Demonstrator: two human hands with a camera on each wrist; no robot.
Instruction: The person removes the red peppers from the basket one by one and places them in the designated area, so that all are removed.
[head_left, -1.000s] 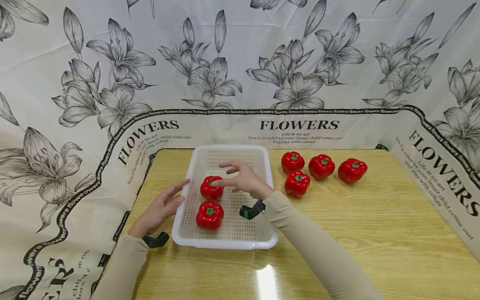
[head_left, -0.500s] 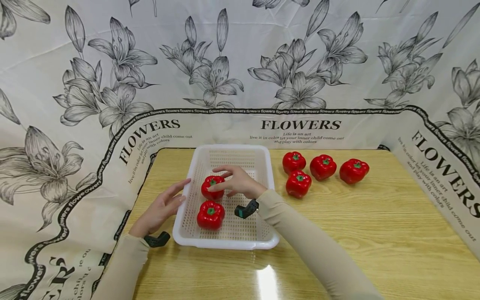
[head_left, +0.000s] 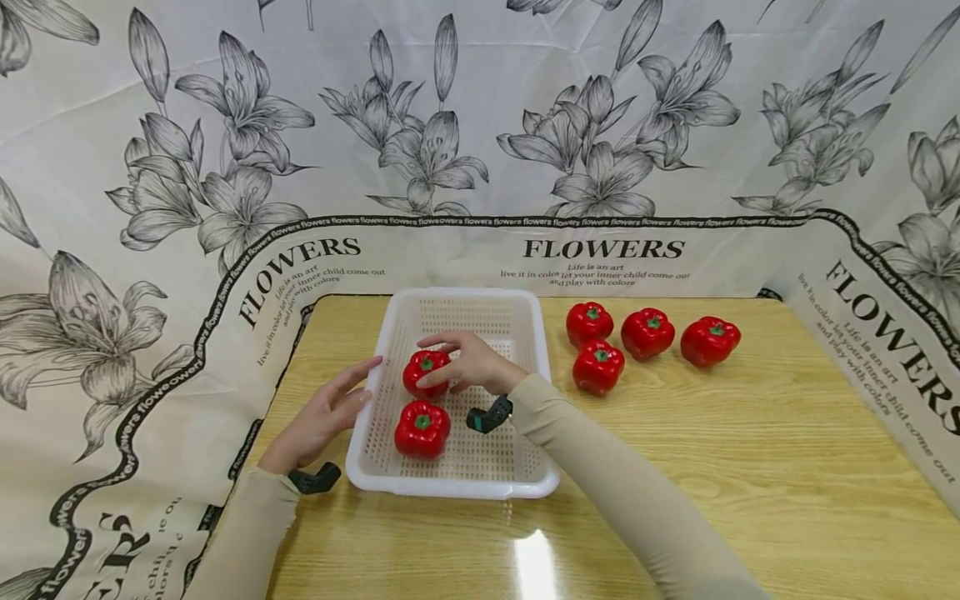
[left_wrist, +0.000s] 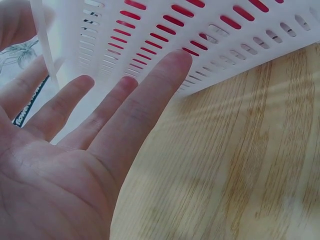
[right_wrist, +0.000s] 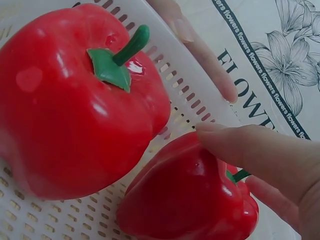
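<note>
A white plastic basket (head_left: 450,490) with slotted walls stands on the table, two red bell peppers inside it. My right hand (head_left: 480,364) reaches into the basket and grips the farther bell pepper (head_left: 422,379), thumb on its near side and fingers beyond it. The nearer bell pepper (head_left: 422,435) sits just in front, large in the right wrist view. At the basket's left side, my left hand (head_left: 318,421) rests against the outer wall. Its fingers (left_wrist: 145,112) lie fairly straight along the slots in the left wrist view.
Right of the basket, several more red bell peppers stand on the wooden table (head_left: 712,467), the closest bell pepper (head_left: 598,368) near the rim. A flower-printed cloth (head_left: 442,250) hangs behind and at both sides.
My right hand has moved slightly left and down, and its thumb and fingers have closed around the farther bell pepper. The left hand stays at the basket wall.
</note>
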